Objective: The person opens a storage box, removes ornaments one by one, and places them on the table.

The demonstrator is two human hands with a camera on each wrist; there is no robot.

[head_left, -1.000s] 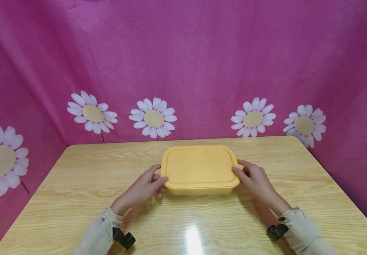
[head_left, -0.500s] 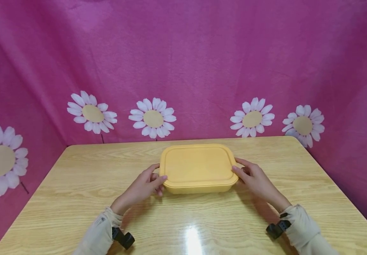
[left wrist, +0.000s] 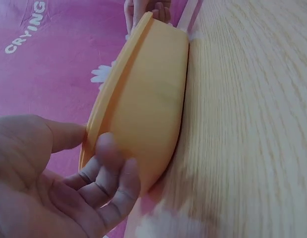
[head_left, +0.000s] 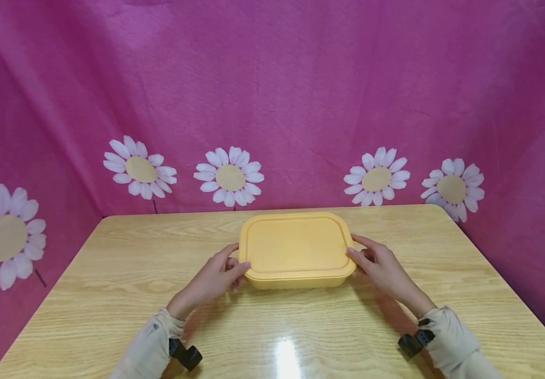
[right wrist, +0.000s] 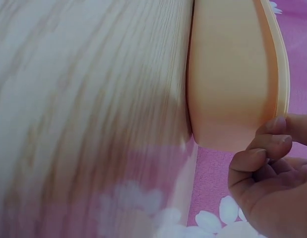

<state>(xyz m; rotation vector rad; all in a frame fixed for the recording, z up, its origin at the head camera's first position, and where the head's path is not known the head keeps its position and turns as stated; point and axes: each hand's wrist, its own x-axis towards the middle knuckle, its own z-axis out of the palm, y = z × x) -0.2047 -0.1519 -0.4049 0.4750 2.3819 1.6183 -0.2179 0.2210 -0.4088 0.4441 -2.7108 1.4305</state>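
A yellow lidded box (head_left: 297,246) rests on the wooden table, its lid on top. At its left end my left hand (head_left: 213,276) grips the lid's rim, thumb on the top edge and fingers curled at the side. My right hand (head_left: 386,271) holds the opposite end the same way, thumb on the lid's corner. In the left wrist view, the box's side wall (left wrist: 148,94) stands beside my left hand (left wrist: 69,178). The right wrist view has the box wall (right wrist: 232,74) on the table and my right hand (right wrist: 272,173) at the rim. The box's inside is hidden.
The wooden table (head_left: 111,279) has its far edge just behind the box. A pink cloth (head_left: 301,95) with white flowers hangs behind and at both sides. Small black devices (head_left: 184,354) are strapped at both wrists.
The box and both hands shifted very slightly left, then back to the right, along with a small shift of the whole head view. Both hands keep their hold.
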